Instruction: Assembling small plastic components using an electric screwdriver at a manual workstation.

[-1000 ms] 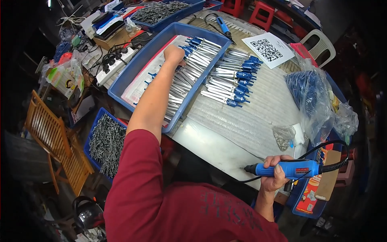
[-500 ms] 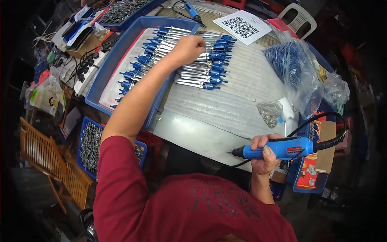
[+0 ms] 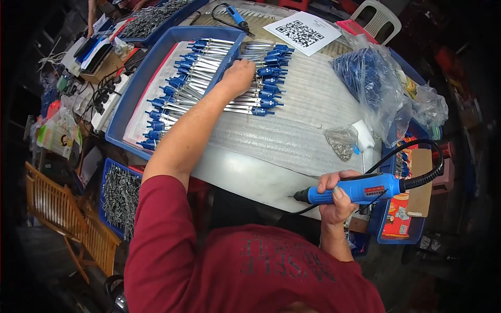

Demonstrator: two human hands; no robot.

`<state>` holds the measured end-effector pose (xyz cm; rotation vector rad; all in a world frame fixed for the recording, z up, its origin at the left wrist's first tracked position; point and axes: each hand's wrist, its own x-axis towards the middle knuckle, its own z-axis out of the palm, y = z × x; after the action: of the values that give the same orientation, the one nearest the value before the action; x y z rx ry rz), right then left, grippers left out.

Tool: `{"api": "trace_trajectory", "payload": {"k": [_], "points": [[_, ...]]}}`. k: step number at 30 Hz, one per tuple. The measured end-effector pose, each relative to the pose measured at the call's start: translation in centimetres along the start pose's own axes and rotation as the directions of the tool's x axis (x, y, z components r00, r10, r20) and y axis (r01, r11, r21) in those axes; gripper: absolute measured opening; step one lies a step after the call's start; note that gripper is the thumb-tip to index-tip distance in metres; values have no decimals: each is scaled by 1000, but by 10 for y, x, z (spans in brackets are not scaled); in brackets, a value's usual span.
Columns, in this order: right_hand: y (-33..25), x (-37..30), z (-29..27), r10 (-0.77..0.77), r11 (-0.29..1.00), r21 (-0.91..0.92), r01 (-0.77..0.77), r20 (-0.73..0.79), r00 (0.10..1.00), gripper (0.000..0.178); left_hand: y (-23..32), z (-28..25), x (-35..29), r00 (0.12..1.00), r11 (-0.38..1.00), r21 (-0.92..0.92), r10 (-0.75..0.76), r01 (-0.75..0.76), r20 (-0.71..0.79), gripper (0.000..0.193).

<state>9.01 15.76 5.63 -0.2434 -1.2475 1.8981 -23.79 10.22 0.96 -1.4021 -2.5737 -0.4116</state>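
Note:
My left hand [image 3: 239, 78] is closed, knuckles up, over a row of slim metal rods with blue ends [image 3: 270, 88] on the foam-covered table, beside the right wall of a blue tray. Its fingertips point down and are hidden, so what they grip cannot be made out. Another row of blue-ended metal rods [image 3: 195, 78] lies inside the blue tray [image 3: 119, 117]. Near the table's front edge, my right hand [image 3: 338, 201] is wrapped round a blue electric screwdriver [image 3: 365, 189]. The tool lies level, its black tip toward the left and its cable running off to the right.
A clear bag of blue parts [image 3: 360, 73] sits at the right, near a small bag of metal bits [image 3: 342, 142]. A printed sheet [image 3: 302, 32] and a second blue screwdriver [image 3: 237, 18] lie at the back. A blue bin of metal parts [image 3: 120, 193] stands lower left.
My left hand has come down and slightly left, lower onto the rods beside the tray wall. My right hand keeps its hold on the screwdriver. The whole view has shifted a little.

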Motion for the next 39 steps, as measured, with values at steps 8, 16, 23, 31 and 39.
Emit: {"api": "trace_trajectory", "payload": {"k": [8, 16, 23, 31, 39], "points": [[0, -1, 0, 1, 1000, 2, -1, -6, 1000, 35, 8, -12, -1, 999, 999, -36, -26, 25, -42, 15], [-1, 3, 0, -14, 1000, 11, 14, -13, 1000, 35, 59, -63, -30, 971, 573, -818, -221, 52, -93, 19], [1, 0, -1, -25, 999, 21, 25, -10, 1000, 37, 103, -79, -134, 824, -54, -828, -83, 557, 560, 11], [-1, -1, 0, -66, 997, -32, 66, 13, 998, 36, 143, -55, -225, 664, -182, -681, -151, 709, 732, 11], [1, 3, 10, -114, 992, -50, 115, 29, 993, 32, 159, -47, -232, 600, -257, -634, -204, 730, 774, 11]]}}
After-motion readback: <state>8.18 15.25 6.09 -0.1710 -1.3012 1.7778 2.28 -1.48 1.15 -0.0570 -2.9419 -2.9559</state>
